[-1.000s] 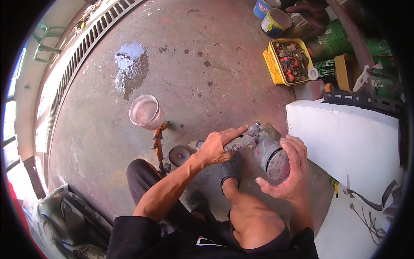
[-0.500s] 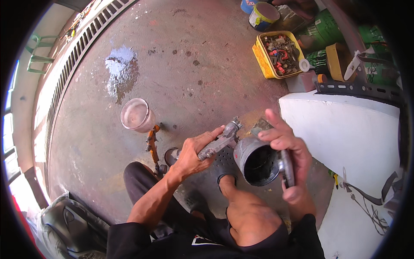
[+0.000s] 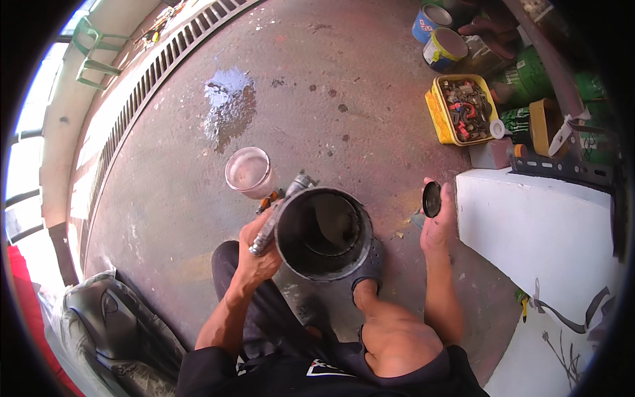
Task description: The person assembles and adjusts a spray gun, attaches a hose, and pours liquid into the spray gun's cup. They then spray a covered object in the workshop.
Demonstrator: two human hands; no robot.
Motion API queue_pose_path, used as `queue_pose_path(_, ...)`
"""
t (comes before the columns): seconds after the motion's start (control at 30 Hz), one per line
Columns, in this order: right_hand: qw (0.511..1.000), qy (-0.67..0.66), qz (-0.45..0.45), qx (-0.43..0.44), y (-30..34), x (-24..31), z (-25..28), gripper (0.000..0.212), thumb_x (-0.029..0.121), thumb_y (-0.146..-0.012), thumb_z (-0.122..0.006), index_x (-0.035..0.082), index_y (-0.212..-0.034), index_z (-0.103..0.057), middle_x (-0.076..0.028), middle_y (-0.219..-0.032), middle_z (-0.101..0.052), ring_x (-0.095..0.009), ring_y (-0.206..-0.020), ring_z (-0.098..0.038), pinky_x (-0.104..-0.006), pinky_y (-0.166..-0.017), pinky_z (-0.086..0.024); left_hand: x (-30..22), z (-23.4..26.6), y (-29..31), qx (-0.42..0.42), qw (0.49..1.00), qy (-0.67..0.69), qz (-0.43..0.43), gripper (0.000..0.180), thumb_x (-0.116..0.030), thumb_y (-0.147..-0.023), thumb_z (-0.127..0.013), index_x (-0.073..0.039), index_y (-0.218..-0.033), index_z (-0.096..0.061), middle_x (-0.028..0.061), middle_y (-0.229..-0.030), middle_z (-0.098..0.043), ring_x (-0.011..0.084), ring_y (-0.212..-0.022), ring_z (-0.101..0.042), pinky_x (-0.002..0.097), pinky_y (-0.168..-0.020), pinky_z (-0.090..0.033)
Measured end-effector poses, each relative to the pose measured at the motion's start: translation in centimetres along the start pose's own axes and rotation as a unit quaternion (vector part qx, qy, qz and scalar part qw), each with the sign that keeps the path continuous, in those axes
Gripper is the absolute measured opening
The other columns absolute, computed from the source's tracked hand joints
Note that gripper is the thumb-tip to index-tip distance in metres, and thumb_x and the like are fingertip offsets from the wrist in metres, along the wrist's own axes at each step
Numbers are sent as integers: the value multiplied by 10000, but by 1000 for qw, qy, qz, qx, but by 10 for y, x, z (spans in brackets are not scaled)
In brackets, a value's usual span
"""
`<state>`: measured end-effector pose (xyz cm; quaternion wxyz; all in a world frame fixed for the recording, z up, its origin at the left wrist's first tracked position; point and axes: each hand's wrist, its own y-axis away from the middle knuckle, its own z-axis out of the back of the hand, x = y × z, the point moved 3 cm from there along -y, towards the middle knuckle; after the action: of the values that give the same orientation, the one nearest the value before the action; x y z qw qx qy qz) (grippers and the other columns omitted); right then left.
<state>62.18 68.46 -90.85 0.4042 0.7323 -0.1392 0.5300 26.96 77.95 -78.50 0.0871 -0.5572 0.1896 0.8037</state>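
Note:
My left hand [image 3: 259,250] is wrapped round the body of a grey spray gun [image 3: 281,210]. Its dark round cup [image 3: 286,255] is uncovered and its mouth faces up toward me, with dark, wet-looking walls inside. Apart from it on the right, my right hand [image 3: 436,221] grips a small round black lid [image 3: 432,198], underside turned to view. Beyond my left hand, a second spray gun [image 3: 268,200] with an orange body stands on the floor, mostly hidden behind the first. On it sits a translucent cup [image 3: 250,173] with pale pinkish contents.
A yellow tub [image 3: 442,119] of metal parts stands at the far right, near paint cans [image 3: 444,49] and green bottles [image 3: 526,76]. A white block [image 3: 529,218] borders my right side. At the lower left lies a plastic-wrapped dark panel [image 3: 102,317]. Pale dried paint [image 3: 228,99] marks the floor.
My right hand has moved away to the right with the lid. The grey spray gun has shifted left in my left hand and tipped, so its cup's mouth now faces up.

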Motion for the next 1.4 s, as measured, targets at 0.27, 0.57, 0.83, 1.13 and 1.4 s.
queue_pose_path(0.27,758,621,200,-19,-33,-73,5,794,580,-869,-816,-7,-1374,-638,-224,-1373,-583,-407,-1310,-516,-543,-1080,-435,9,89,4,-220,961,69,153,125,-97,-927,-683,-36,-828,-638,-9,-712,-584,95,-622,-500,294,-561,-349)
queue_pose_path(0.57,794,403,333,311,8,-73,-148,1501,806,-648,-876,-42,-1671,-177,-365,-1683,-228,-521,-1586,-221,-618,-1304,-215,-8,123,-4,-281,943,112,140,288,2,-858,-558,9,-1116,-686,25,-852,-586,74,-561,-371,261,-543,-327)
queue_pose_path(0.83,842,167,89,505,45,-84,-321,1271,454,-609,-1051,-8,-1575,-368,-215,-1505,-538,-334,-1400,-565,-416,-1185,-477,-33,158,2,-312,938,58,142,267,-27,-858,-577,-3,-1087,-712,0,-751,-548,68,-551,-371,275,-524,-295)
queue_pose_path(1.13,845,188,252,433,66,-65,-294,1071,256,-647,-1013,-18,-1487,-407,-177,-1356,-651,-280,-1248,-673,-406,-1024,-575,15,203,25,-301,935,-109,152,46,-9,-874,-610,-17,-886,-654,-38,-701,-551,57,-653,-487,281,-586,-409)
queue_pose_path(1.4,828,154,303,446,116,-10,-282,1126,238,-582,-1038,43,-1509,-429,-167,-1349,-641,-349,-1243,-672,-438,-1040,-567,20,214,49,-241,947,-211,17,441,87,-820,-535,-8,-1221,-691,49,-952,-681,107,-790,-592,269,-731,-495)
